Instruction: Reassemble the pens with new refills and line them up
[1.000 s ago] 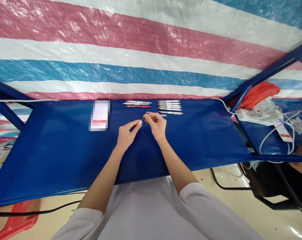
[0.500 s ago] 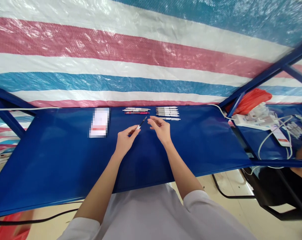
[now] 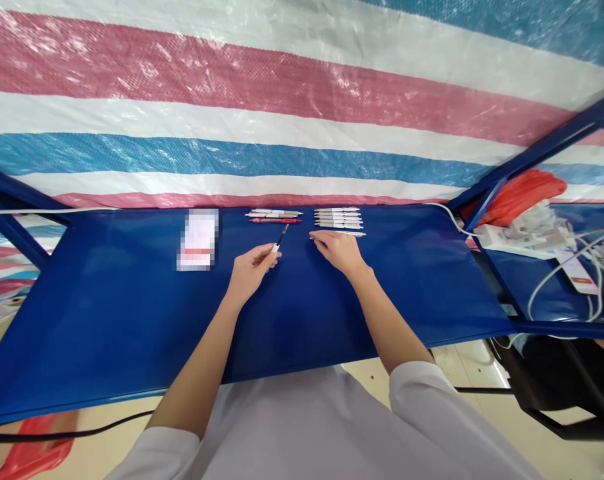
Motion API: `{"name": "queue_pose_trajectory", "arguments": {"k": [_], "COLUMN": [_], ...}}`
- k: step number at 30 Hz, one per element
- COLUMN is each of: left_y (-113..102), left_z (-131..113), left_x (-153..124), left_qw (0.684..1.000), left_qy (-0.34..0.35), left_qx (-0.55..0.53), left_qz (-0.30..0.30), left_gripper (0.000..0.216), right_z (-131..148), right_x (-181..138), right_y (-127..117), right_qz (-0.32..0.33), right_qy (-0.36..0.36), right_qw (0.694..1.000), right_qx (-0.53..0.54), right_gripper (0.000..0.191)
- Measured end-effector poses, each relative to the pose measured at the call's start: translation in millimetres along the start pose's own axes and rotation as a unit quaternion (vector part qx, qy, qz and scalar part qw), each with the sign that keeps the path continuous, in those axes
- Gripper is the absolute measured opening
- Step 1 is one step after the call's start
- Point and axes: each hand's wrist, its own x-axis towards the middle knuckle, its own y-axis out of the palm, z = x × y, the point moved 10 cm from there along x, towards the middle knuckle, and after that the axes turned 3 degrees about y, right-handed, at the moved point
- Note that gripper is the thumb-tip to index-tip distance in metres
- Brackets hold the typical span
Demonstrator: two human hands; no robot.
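Note:
My left hand (image 3: 251,265) pinches a thin dark pen refill (image 3: 281,237) that points up and away over the blue table (image 3: 132,313). My right hand (image 3: 338,250) rests on the table with its fingertips closed on a small pale part beside the nearest white pen (image 3: 349,234). Behind it lies a row of several white pens (image 3: 338,217). To the left of that row lie a few more pens, one of them red (image 3: 276,221).
A blurred white and red card (image 3: 198,239) lies at the back left. On the right, an adjoining blue table holds a white power strip (image 3: 497,235), cables (image 3: 557,280) and an orange bag (image 3: 519,190). A striped tarp (image 3: 282,107) hangs behind.
My right hand has let go of the refill's tip and moved right and down to the table by the white pens. My left hand still holds the refill.

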Motion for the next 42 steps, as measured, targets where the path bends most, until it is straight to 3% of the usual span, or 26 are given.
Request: {"name": "queue_pose_trajectory", "arguments": {"k": [12, 23, 34, 42], "left_y": [3.6, 4.5, 1.0, -4.3], "left_z": [-3.4, -2.6, -6.3, -3.9], "left_x": [1.9, 0.7, -4.5, -5.9], "left_qw": [1.0, 1.0, 0.999, 0.999], "left_qy": [-0.016, -0.013, -0.026, -0.026], "left_qx": [0.016, 0.015, 0.02, 0.01], "left_qz": [0.014, 0.023, 0.027, 0.027], "left_gripper": [0.038, 0.04, 0.044, 0.045], "right_z": [9.1, 14.2, 20.6, 23.6], "right_x": [5.5, 10.3, 10.0, 8.7], "right_y": [11.5, 12.9, 7.7, 2.8], "right_qz": [0.097, 0.129, 0.036, -0.041], "right_qy": [0.006, -0.006, -0.006, 0.036], "right_qw": [0.977, 0.97, 0.999, 0.978], "right_qx": [-0.187, -0.208, -0.01, 0.203], "right_gripper": [0.039, 0.037, 0.028, 0.022]}}
